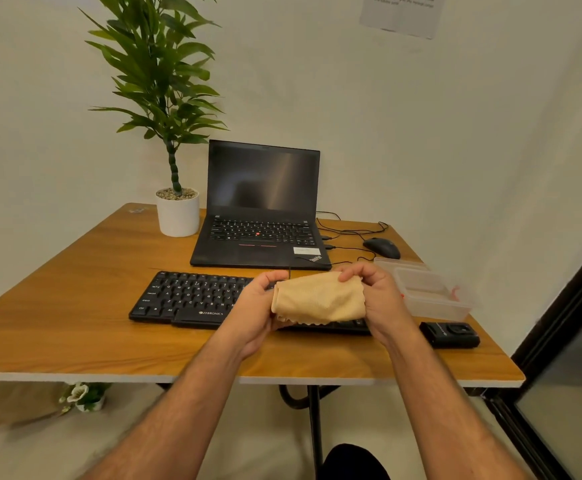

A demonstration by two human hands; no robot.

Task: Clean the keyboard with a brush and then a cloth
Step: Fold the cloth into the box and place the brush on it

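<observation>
Keyboard, black, flat, plastic, near tabletop front edge; right end hidden behind beige knit cloth. Left hand and right hand pinching cloth ends, held above keys. Risk: clear plastic tub at 3 o'clock, easily knocked while wiping; loose cloth edge may snag keycaps.

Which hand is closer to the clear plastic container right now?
Right. The right hand grips the cloth just beside the container; the left hand holds the cloth's far end.
</observation>
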